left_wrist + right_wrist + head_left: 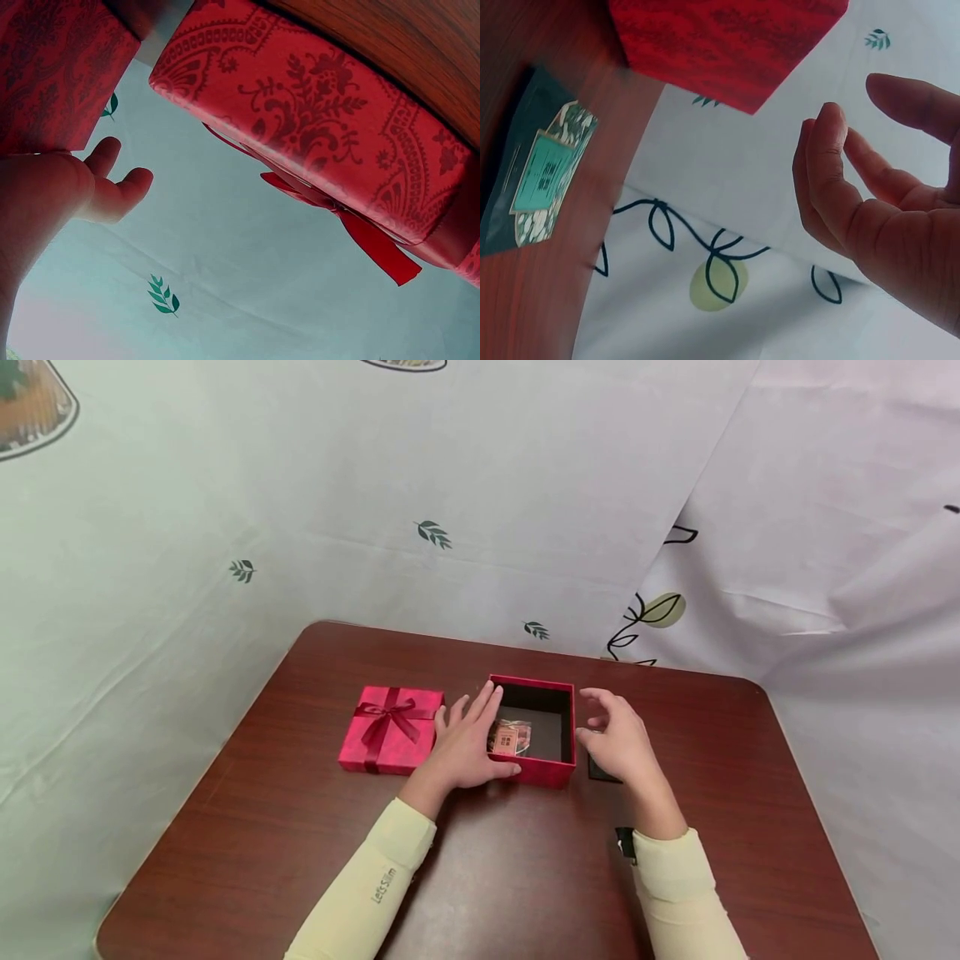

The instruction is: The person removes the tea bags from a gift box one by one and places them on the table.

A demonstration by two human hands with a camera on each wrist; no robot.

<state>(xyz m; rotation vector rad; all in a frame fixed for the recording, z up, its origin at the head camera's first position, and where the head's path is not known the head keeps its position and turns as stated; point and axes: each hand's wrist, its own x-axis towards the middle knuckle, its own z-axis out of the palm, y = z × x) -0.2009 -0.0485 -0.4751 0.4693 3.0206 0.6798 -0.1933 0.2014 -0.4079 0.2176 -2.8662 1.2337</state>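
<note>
An open red gift box (536, 772) with a dark inside stands near the table's middle. A small packet with a pinkish label (507, 741) lies in its left part. My left hand (467, 747) rests at the box's left side, fingers stretched along the left rim and thumb by the front wall. The patterned red lid (315, 127), tied with a ribbon bow, lies to the left of that hand. Just right of the box hovers my right hand (621, 739), fingers loosely bent and holding nothing. Beneath it a dark sachet with a green label (540, 176) lies on the table.
The brown wooden table (487, 877) has rounded corners. A pale cloth (487, 577) with leaf prints hangs behind and around it. A small black object (626, 845) shows at the right sleeve's cuff.
</note>
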